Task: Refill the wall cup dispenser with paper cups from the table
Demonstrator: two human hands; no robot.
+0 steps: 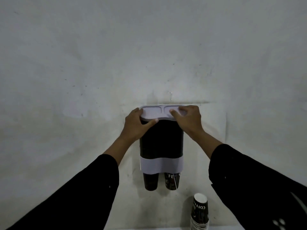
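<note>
A wall cup dispenser [162, 143] with a dark body and a white lower band hangs on the wall at centre. Its white lid [157, 112] lies across the top. My left hand [138, 125] grips the lid's left end, thumb under the front edge. My right hand [187, 119] holds the lid's right end, fingers resting on top. Two dark paper cups [151, 180] poke out of the dispenser's bottom. A stack of upside-down dark paper cups [200, 211] printed "COFFEE" stands below to the right.
A plain, scuffed grey-white wall [83, 72] fills the view. A thin strip of the table's [149, 228] pale edge shows at the bottom, under the cup stack. My black sleeves cross the lower left and right corners.
</note>
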